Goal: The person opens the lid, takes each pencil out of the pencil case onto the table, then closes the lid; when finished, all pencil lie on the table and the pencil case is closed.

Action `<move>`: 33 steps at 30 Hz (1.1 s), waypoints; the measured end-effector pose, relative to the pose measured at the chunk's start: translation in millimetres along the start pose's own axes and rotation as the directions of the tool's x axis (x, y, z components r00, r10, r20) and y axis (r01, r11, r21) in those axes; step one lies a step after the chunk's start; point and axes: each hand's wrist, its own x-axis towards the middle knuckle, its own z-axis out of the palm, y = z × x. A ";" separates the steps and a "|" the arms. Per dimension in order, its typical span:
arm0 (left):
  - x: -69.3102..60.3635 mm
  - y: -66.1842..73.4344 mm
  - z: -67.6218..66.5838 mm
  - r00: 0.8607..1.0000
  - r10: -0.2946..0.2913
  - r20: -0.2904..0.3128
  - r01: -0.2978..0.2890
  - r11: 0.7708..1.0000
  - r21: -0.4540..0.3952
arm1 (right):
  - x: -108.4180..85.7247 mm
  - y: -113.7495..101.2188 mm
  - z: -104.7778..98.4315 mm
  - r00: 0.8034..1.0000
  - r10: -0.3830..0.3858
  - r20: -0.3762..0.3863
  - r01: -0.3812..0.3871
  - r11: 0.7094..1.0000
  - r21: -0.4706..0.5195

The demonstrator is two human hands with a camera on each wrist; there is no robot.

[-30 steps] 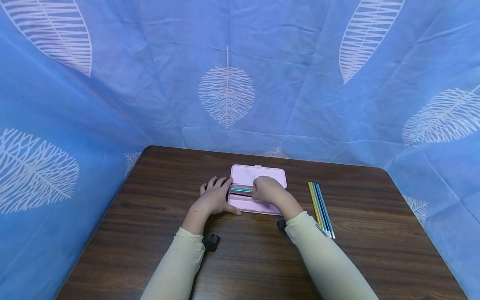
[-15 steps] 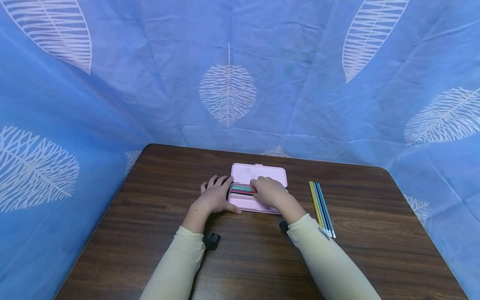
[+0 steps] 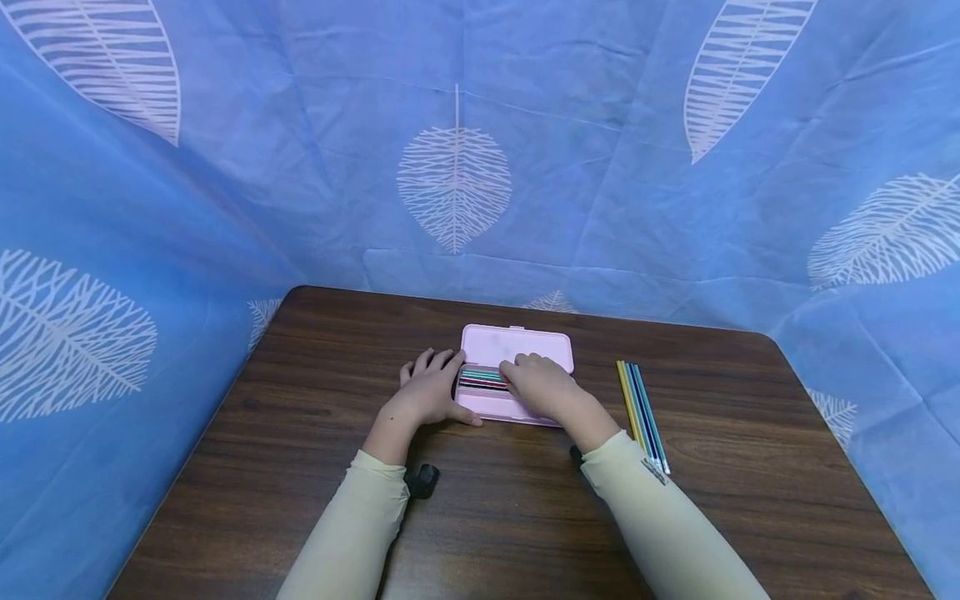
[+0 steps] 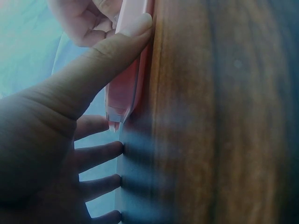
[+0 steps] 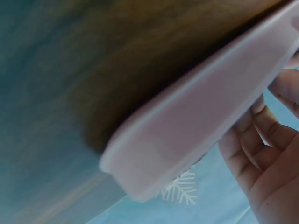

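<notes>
A pink pencil case (image 3: 495,407) lies with its lid (image 3: 517,344) folded back on the table. Several pencils (image 3: 480,379), teal, dark and reddish, lie lengthwise in its rear compartment. My left hand (image 3: 426,397) is spread at the case's left end. Its thumb presses the front wall, as the left wrist view shows, while the other fingers reach straight out past the end. My right hand (image 3: 543,386) is over the right part of the compartment with fingers bent down. Its fingertips are hidden, so whether they pinch a pencil is unclear. The case's outer wall (image 5: 187,121) fills the right wrist view.
More pencils (image 3: 643,417), yellow, blue and teal, lie side by side to the right of the case, near the right sleeve. The dark wooden table (image 3: 480,533) runs back to a blue cloth (image 3: 585,208) with white leaf prints.
My right hand has shifted slightly left and its thumb side has turned more into view over the pencils. The left hand and the case stay in place.
</notes>
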 end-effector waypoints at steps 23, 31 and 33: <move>0.3 -0.6 0.4 1.000 0.002 -0.003 -0.002 1.000 0.001 | -6.6 -0.4 -9.8 1.000 -0.012 -0.021 0.011 0.997 -0.071; 0.4 0.3 0.8 1.000 -0.007 -0.002 0.007 1.000 -0.001 | -10.0 2.8 -16.6 0.999 0.031 -0.042 -0.035 0.996 -0.077; 0.5 -0.1 1.0 1.000 -0.007 -0.001 0.007 1.000 -0.001 | -12.0 4.0 -19.3 0.997 0.040 -0.059 -0.043 0.997 -0.062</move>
